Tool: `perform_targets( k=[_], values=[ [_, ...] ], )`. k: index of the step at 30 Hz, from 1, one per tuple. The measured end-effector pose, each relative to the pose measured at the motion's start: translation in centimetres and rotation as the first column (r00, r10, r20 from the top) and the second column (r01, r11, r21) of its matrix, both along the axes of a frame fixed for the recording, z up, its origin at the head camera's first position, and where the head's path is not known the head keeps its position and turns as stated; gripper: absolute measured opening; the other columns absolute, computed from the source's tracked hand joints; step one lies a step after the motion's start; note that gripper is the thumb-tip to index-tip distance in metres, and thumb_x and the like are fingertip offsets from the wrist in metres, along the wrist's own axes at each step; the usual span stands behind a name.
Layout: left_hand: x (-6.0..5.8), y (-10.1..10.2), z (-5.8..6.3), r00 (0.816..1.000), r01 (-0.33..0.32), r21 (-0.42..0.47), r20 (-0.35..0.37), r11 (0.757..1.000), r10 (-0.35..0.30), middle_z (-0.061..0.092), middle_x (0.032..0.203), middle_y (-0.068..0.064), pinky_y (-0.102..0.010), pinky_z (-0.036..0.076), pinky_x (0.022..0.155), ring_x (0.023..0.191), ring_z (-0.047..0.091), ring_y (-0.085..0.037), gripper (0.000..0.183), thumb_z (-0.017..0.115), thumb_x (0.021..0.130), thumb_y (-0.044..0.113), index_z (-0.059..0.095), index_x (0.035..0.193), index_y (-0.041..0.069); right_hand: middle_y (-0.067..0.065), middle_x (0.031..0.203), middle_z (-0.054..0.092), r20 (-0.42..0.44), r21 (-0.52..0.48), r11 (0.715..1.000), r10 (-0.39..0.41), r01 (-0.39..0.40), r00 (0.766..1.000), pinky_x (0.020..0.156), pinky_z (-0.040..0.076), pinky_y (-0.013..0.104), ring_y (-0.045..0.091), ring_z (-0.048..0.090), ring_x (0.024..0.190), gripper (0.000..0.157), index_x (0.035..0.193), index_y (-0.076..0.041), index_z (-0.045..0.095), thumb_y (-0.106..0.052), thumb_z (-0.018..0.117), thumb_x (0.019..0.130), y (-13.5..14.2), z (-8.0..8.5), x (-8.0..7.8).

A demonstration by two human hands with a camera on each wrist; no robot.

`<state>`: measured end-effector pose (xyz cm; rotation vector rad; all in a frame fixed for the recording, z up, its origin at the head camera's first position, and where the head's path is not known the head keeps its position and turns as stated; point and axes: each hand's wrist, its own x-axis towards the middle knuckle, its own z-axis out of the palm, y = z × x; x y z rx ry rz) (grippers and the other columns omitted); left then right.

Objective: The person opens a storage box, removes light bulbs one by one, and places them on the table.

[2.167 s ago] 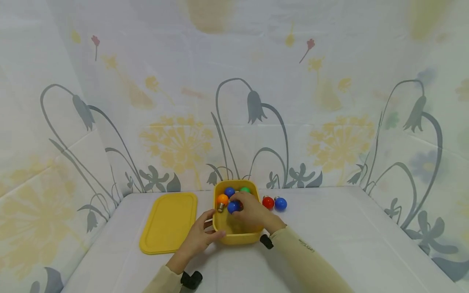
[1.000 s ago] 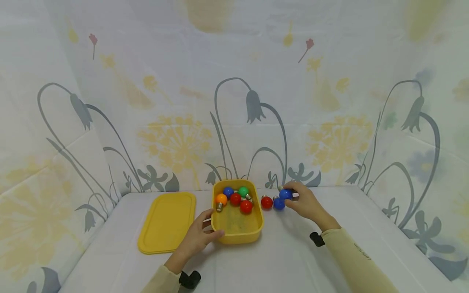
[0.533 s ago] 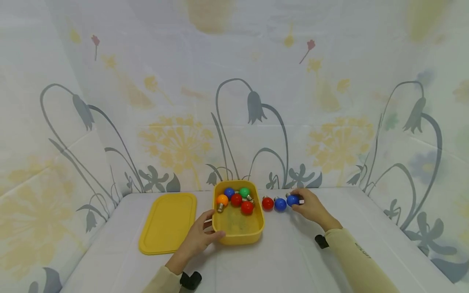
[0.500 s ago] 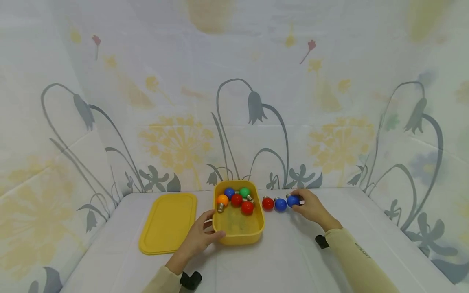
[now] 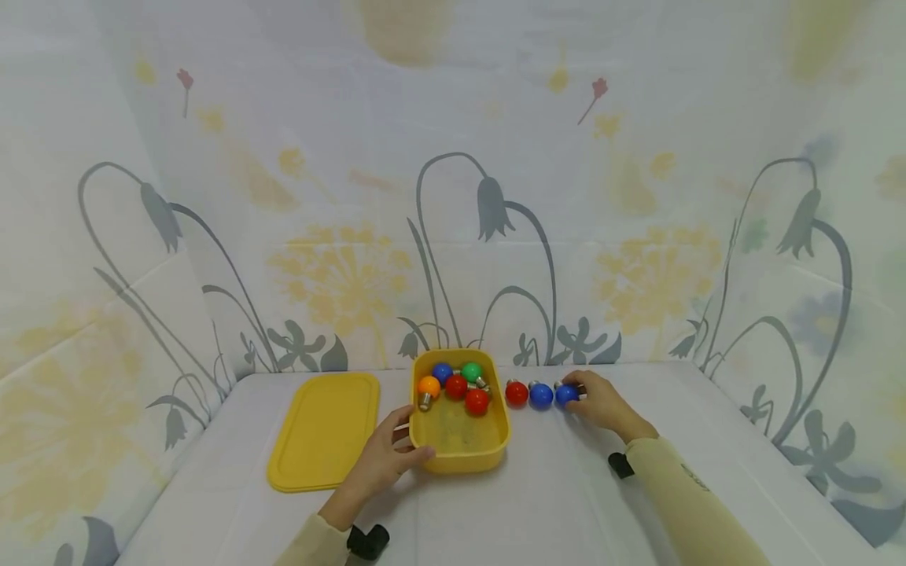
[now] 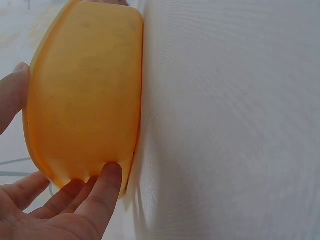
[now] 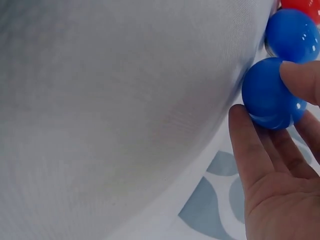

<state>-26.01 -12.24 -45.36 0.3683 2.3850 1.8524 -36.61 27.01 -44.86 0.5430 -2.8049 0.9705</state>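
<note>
In the head view, a yellow box (image 5: 460, 462) on the tabletop (image 5: 566, 503) is held at its near-left corner by the grip of the left hand (image 5: 385, 456). Coloured bulbs (image 5: 456, 386) are contained in it, and a yellow lid (image 5: 325, 432) is laid to its left. To its right, a blue bulb (image 5: 566, 395) is pinched in the grip of the right hand (image 5: 602, 402), at the end of a row with another blue bulb (image 5: 541, 396) and a red bulb (image 5: 517, 394). In the left wrist view, the box is touched by the fingertips (image 6: 112, 172). In the right wrist view, the pinched bulb is partly covered by the thumb (image 7: 302, 80).
</note>
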Motion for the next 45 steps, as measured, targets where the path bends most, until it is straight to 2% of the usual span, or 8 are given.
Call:
perform_targets(
  k=[8, 14, 19, 24, 29, 32, 38, 45],
  values=[
    [1.2, 0.1, 1.6, 1.000, 0.015, 0.006, 0.019, 1.000, -0.015, 0.033, 0.134, -0.025, -0.036, 0.046, 0.088, 0.119, 0.040, -0.039, 0.089, 0.075, 0.072, 0.032, 0.025, 0.138, 0.000, 0.016, 0.111, 0.055, 0.038, 0.009, 1.000, -0.006, 0.006, 0.999, 0.086, 0.044, 0.047, 0.032, 0.054, 0.099, 0.040, 0.112, 0.002, 0.055, -0.003, 0.068, 0.075, -0.2, -0.5, 0.1],
    [0.1, -0.1, -0.2, 1.000, 0.013, 0.008, -0.005, 1.000, -0.013, 0.034, 0.134, -0.022, -0.034, 0.046, 0.088, 0.119, 0.041, -0.037, 0.086, 0.074, 0.074, 0.030, 0.025, 0.140, 0.004, 0.017, 0.112, 0.055, 0.042, 0.018, 1.000, -0.010, 0.010, 0.999, 0.085, 0.045, 0.046, 0.032, 0.055, 0.098, 0.046, 0.116, 0.003, 0.052, -0.006, 0.069, 0.075, -0.1, -0.2, 0.1],
    [0.1, -0.1, -0.2, 1.000, 0.013, 0.007, -0.018, 1.000, -0.013, 0.034, 0.134, -0.021, -0.034, 0.047, 0.088, 0.119, 0.042, -0.037, 0.083, 0.073, 0.075, 0.027, 0.025, 0.140, 0.004, 0.018, 0.113, 0.054, 0.078, 0.029, 0.999, -0.044, 0.041, 0.996, 0.080, 0.049, 0.042, 0.030, 0.056, 0.095, 0.055, 0.123, 0.001, 0.047, -0.012, 0.071, 0.075, 0.0, -0.3, -0.1],
    [1.0, 0.1, 1.3, 1.000, 0.027, 0.027, -0.013, 0.999, -0.027, 0.034, 0.132, -0.025, -0.035, 0.046, 0.088, 0.118, 0.041, -0.040, 0.085, 0.074, 0.073, 0.028, 0.026, 0.138, 0.001, 0.019, 0.112, 0.054, 0.103, 0.026, 0.998, -0.055, 0.053, 0.993, 0.077, 0.050, 0.040, 0.029, 0.057, 0.093, 0.057, 0.122, 0.000, 0.048, -0.015, 0.073, 0.073, 0.0, 0.0, -0.1],
    [1.9, 0.3, 2.6, 1.000, 0.029, 0.015, -0.006, 0.999, -0.029, 0.034, 0.132, -0.026, -0.036, 0.045, 0.089, 0.119, 0.040, -0.041, 0.085, 0.074, 0.073, 0.029, 0.027, 0.137, -0.001, 0.025, 0.116, 0.051, 0.111, 0.036, 0.998, -0.047, 0.044, 0.993, 0.081, 0.048, 0.045, 0.036, 0.055, 0.097, 0.062, 0.124, 0.003, 0.046, -0.020, 0.073, 0.073, 0.1, 0.8, 0.2],
    [1.7, 0.3, 2.2, 1.000, 0.024, 0.013, -0.003, 1.000, -0.024, 0.033, 0.133, -0.026, -0.037, 0.045, 0.090, 0.119, 0.040, -0.041, 0.087, 0.075, 0.073, 0.029, 0.026, 0.138, -0.001, 0.027, 0.117, 0.050, 0.096, 0.037, 0.999, -0.042, 0.039, 0.994, 0.083, 0.046, 0.048, 0.039, 0.054, 0.100, 0.062, 0.124, 0.005, 0.046, -0.022, 0.072, 0.074, 0.2, 1.4, 0.5],
    [0.3, 0.1, 0.2, 1.000, 0.014, 0.008, -0.009, 1.000, -0.014, 0.034, 0.133, -0.023, -0.035, 0.046, 0.088, 0.118, 0.042, -0.038, 0.085, 0.074, 0.073, 0.028, 0.026, 0.139, 0.003, 0.024, 0.119, 0.050, 0.039, 0.071, 0.996, -0.048, 0.045, 0.998, 0.086, 0.043, 0.050, 0.039, 0.050, 0.104, 0.058, 0.122, 0.004, 0.048, -0.025, 0.070, 0.077, 0.0, 2.2, 0.8],
    [0.0, 0.0, -0.1, 1.000, -0.005, -0.020, -0.013, 1.000, 0.005, 0.035, 0.134, -0.020, -0.034, 0.047, 0.087, 0.119, 0.042, -0.035, 0.082, 0.073, 0.075, 0.028, 0.027, 0.139, 0.006, 0.020, 0.119, 0.051, -0.026, 0.069, 0.998, -0.008, 0.009, 1.000, 0.085, 0.044, 0.050, 0.036, 0.051, 0.105, 0.054, 0.121, 0.000, 0.050, -0.028, 0.068, 0.079, -1.5, 3.7, 1.1]
  ],
)
